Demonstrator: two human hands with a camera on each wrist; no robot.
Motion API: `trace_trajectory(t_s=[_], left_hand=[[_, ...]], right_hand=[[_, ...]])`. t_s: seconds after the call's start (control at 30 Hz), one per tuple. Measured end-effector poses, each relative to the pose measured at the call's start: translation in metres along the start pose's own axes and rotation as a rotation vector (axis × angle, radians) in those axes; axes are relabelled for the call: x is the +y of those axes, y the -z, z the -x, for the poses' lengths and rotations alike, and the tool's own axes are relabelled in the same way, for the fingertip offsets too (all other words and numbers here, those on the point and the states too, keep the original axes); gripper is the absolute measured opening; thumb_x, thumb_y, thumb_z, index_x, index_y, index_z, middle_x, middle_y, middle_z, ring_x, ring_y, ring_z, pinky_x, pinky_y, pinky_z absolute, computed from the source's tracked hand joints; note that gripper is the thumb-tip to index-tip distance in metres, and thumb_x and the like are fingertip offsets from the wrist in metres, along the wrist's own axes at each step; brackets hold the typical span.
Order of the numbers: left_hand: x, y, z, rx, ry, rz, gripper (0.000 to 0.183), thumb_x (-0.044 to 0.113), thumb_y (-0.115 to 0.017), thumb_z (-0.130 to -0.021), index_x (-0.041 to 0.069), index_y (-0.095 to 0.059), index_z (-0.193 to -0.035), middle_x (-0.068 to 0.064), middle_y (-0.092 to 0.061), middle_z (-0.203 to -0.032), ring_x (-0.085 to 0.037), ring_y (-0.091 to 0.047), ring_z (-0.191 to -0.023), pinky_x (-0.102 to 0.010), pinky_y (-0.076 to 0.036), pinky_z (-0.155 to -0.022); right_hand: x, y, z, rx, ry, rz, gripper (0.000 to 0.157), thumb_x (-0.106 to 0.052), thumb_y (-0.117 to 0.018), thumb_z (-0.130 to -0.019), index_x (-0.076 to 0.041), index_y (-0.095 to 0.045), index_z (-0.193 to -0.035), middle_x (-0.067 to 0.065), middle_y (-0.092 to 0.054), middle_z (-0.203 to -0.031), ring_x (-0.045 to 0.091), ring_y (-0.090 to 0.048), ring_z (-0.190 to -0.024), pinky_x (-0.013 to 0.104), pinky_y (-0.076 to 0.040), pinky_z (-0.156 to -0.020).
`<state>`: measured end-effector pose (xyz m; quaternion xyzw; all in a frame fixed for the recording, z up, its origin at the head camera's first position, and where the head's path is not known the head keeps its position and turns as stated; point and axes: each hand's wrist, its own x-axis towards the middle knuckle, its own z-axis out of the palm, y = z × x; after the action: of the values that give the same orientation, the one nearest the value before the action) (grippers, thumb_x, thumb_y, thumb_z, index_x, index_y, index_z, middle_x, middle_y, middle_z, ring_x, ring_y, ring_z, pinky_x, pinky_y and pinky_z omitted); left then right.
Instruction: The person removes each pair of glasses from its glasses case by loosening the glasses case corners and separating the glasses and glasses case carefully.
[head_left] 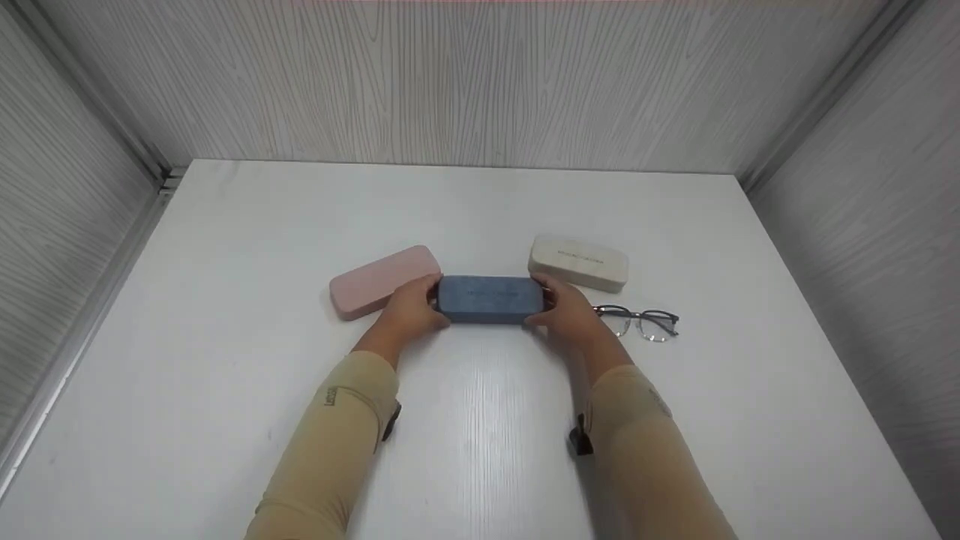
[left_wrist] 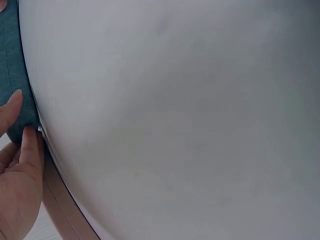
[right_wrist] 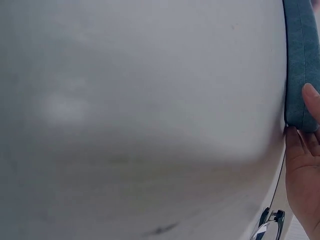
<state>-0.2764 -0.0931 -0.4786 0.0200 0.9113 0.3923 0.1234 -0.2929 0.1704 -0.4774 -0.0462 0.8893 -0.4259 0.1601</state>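
A blue glasses case point(head_left: 490, 298) lies lid up in the middle of the white table, held at both short ends. My left hand point(head_left: 412, 307) grips its left end, thumb on the near side and fingers around the end and far side. At the opposite end my right hand point(head_left: 568, 309) grips it the same way. In the left wrist view the thumb presses the side of the blue case point(left_wrist: 20, 75). The right wrist view shows the other thumb against the case point(right_wrist: 301, 60). The case looks closed.
A pink glasses case point(head_left: 382, 279) lies slanted just beyond my left hand. Behind my right hand sits a cream glasses case point(head_left: 579, 262) with small lettering. Dark-rimmed eyeglasses point(head_left: 637, 321) rest to the right of that hand. Wood-grain panels point(head_left: 465, 82) enclose the table point(head_left: 480, 450).
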Motion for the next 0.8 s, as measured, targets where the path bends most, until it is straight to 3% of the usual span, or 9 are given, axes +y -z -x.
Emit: trace_trajectory(t_s=[0.2,0.43,0.67,0.8], left_hand=[[0.000,0.001,0.001,0.000,-0.016,0.010,0.079,0.008,-0.075,-0.073,0.007,-0.034,-0.140,-0.009,-0.041,-0.140,-0.022,-0.035,-0.130,-0.034,-0.026,-0.109],[0.003,0.009,0.005,-0.001,0.004,0.108,0.075,0.008,-0.076,-0.073,0.006,-0.037,-0.138,-0.008,-0.044,-0.137,-0.020,-0.041,-0.126,-0.033,-0.033,-0.105],[0.017,0.020,0.005,0.011,-0.034,0.114,0.072,0.014,-0.075,-0.075,0.009,-0.039,-0.138,-0.007,-0.042,-0.139,-0.020,-0.039,-0.127,-0.032,-0.035,-0.104],[0.026,0.024,0.002,0.012,-0.065,0.171,0.072,0.016,-0.073,-0.077,0.011,-0.037,-0.139,-0.007,-0.039,-0.141,-0.022,-0.038,-0.128,-0.032,-0.035,-0.103]], right_hand=[[-0.001,0.000,0.001,0.000,0.043,0.034,0.082,-0.009,-0.076,-0.072,-0.018,-0.034,-0.141,0.005,-0.036,-0.143,0.021,-0.036,-0.129,0.031,-0.029,-0.107],[0.000,0.006,0.003,-0.010,0.046,0.012,0.080,-0.009,-0.075,-0.072,-0.021,-0.035,-0.141,0.003,-0.035,-0.144,0.020,-0.036,-0.130,0.031,-0.030,-0.107],[-0.001,0.024,0.007,0.004,0.049,-0.048,0.067,-0.010,-0.072,-0.076,-0.022,-0.043,-0.135,0.001,-0.040,-0.141,0.023,-0.038,-0.128,0.033,-0.035,-0.103],[-0.001,0.040,0.010,0.028,0.060,-0.071,0.064,-0.014,-0.071,-0.079,-0.021,-0.043,-0.135,0.000,-0.042,-0.139,0.022,-0.040,-0.127,0.033,-0.037,-0.102]])
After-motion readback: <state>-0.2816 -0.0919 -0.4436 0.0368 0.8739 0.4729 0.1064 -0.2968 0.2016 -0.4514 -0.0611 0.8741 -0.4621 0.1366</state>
